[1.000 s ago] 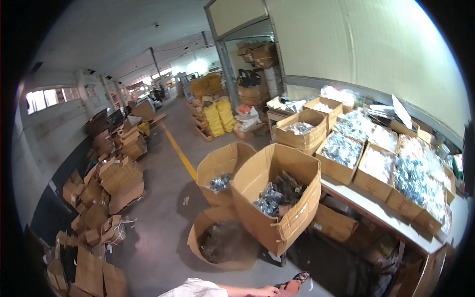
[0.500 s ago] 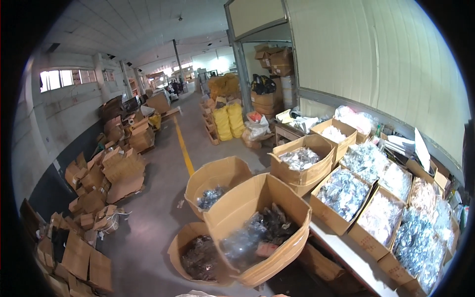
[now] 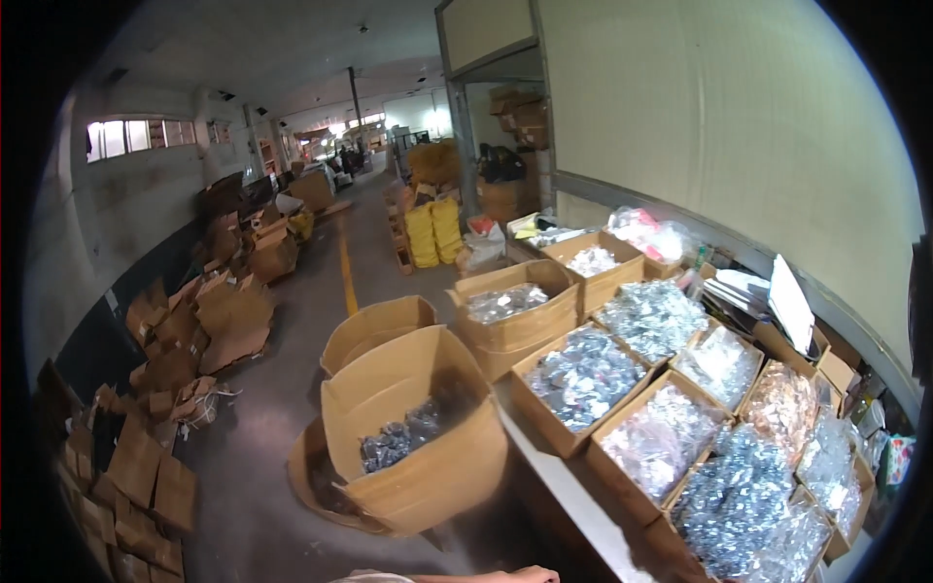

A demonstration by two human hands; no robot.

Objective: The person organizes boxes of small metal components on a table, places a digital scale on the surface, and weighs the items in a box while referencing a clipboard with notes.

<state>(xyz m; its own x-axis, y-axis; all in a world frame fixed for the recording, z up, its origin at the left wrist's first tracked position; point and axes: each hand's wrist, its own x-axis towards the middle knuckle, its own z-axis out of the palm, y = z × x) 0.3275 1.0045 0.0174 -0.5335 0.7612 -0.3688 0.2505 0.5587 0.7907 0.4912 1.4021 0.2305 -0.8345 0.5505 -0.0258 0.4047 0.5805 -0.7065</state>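
Observation:
At the lower edge shows part of a sleeve [image 3: 372, 577] and, to its right, what looks like my left hand [image 3: 530, 575]. Its fingers are mostly cut off by the frame, so I cannot tell whether it grips anything. My right hand is out of view. Just ahead stands a large open cardboard box [image 3: 413, 481], nearest to the hand, with a clump of dark shiny film-like pieces [image 3: 400, 437] inside. Behind it is another open carton [image 3: 379, 330]; a lower one [image 3: 309, 466] is partly hidden at its left.
On the right, a table [image 3: 573, 500] bears several shallow boxes of shiny clear, silvery and pinkish packets [image 3: 661, 428]. Deeper cartons [image 3: 515, 316] stand beyond. Flattened cardboard [image 3: 233, 316] is piled along the left wall. Yellow sacks [image 3: 432, 233] stand by the aisle with its yellow floor line [image 3: 347, 267].
My view has swung right, so the boxes and table sit further left. More of the hand shows at the lower edge. A blurred clear patch and pinkish piece in the large box no longer show.

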